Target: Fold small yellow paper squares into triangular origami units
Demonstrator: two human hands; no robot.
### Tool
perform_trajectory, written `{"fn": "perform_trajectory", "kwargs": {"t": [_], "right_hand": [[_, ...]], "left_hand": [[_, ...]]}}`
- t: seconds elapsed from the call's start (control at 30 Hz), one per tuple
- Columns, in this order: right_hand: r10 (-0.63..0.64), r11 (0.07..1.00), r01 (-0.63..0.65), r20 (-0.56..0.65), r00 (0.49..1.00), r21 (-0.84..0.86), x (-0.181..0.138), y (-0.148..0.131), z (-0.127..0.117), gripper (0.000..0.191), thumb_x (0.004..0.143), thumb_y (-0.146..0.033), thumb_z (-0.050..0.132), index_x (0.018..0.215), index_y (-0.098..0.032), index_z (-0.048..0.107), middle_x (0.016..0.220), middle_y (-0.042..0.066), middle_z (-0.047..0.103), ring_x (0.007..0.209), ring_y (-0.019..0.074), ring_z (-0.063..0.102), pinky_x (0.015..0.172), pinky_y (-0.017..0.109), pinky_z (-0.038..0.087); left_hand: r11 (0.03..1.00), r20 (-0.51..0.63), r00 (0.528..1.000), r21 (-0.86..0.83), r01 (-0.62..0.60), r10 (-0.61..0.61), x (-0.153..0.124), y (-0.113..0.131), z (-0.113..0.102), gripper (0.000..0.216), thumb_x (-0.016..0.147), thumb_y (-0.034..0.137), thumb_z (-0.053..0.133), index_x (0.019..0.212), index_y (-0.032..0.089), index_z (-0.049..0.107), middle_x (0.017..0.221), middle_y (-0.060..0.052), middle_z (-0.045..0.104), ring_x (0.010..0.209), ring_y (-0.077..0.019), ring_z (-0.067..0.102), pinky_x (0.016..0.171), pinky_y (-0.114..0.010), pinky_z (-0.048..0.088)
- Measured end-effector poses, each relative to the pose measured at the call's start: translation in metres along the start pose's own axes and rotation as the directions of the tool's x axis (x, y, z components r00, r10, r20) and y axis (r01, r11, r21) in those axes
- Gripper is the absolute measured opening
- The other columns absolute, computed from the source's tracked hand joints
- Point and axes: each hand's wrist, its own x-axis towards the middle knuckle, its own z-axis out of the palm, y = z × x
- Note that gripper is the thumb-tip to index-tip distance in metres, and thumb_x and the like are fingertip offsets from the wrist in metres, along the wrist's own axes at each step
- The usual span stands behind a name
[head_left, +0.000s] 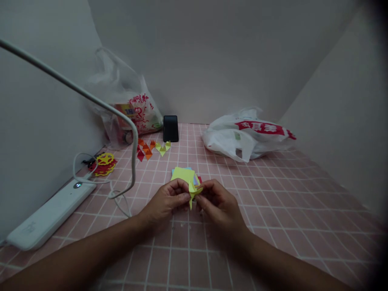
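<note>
A partly folded piece of yellow origami paper (192, 190) is pinched between my two hands above the tiled surface. My left hand (172, 197) grips its left side with thumb and fingers closed. On the other side, my right hand (218, 203) holds a pointed flap between thumb and forefinger. Just behind the hands lies a stack of coloured paper sheets (182, 174), yellow on top, with blue, purple and red edges showing. Farther back, folded origami pieces in red, orange (147, 151) and yellow (163, 149) are laid out in a zigzag.
A black phone (170, 128) stands near the back wall. Plastic bags sit at the back left (133, 109) and back right (247, 135). At the left are a white power strip (50, 214), yellow and red cut-out shapes (104, 163), and a pale cable (133, 137) arching across the foreground.
</note>
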Motion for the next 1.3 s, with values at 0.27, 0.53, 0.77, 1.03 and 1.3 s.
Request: {"fn": "perform_trajectory", "kwargs": {"t": [0.27,0.53,0.77,1.03,1.3], "right_hand": [[0.162,0.961,-0.16,0.011,0.987,0.224,0.005,-0.005,0.002,0.016,0.079,-0.026,0.069,0.084,-0.021,0.055,0.067,-0.003,0.058,0.057,0.0107,0.056,0.054,0.024,0.047],[0.136,0.958,-0.138,0.026,0.99,0.251,0.006,-0.002,0.0,0.012,0.083,-0.027,0.067,0.085,-0.02,0.057,0.065,-0.003,0.06,0.056,0.0105,0.057,0.055,0.023,0.045],[0.025,1.0,-0.025,0.0,1.0,-0.006,0.003,-0.002,-0.002,0.004,0.086,-0.022,0.062,0.085,-0.021,0.059,0.074,-0.001,0.061,0.063,0.0123,0.057,0.058,0.026,0.047],[-0.105,0.961,0.108,0.025,0.994,-0.255,0.001,-0.004,-0.005,0.005,0.089,-0.017,0.056,0.086,-0.021,0.058,0.079,0.001,0.058,0.069,0.0149,0.058,0.061,0.029,0.047],[-0.205,0.911,0.197,0.017,0.979,-0.361,-0.002,-0.008,-0.003,0.009,0.089,-0.014,0.054,0.083,-0.02,0.054,0.074,0.0,0.056,0.067,0.0147,0.057,0.063,0.029,0.045]], "left_hand": [[0.997,0.049,0.998,-0.077,0.031,-0.027,-0.001,0.0,0.002,0.026,0.071,0.02,0.081,0.082,0.017,0.058,0.075,0.002,0.064,0.067,-0.0103,0.062,0.067,-0.023,0.047],[0.997,0.056,0.998,-0.072,0.027,-0.023,0.001,-0.004,0.0,0.026,0.072,0.021,0.078,0.086,0.018,0.056,0.078,0.001,0.063,0.069,-0.0131,0.061,0.07,-0.027,0.045],[0.999,0.012,1.0,-0.051,-0.014,0.015,-0.001,0.0,0.002,0.017,0.076,0.021,0.072,0.086,0.015,0.06,0.075,-0.001,0.064,0.068,-0.0121,0.06,0.069,-0.024,0.044],[0.957,-0.042,0.991,0.267,-0.11,0.125,-0.003,0.008,0.005,0.022,0.072,0.025,0.077,0.08,0.016,0.059,0.074,0.001,0.062,0.069,-0.0122,0.058,0.068,-0.025,0.043],[0.919,-0.083,0.98,0.369,-0.139,0.181,-0.009,0.005,0.014,0.02,0.072,0.026,0.074,0.073,0.017,0.057,0.065,0.002,0.062,0.062,-0.0123,0.057,0.064,-0.026,0.044]]}}
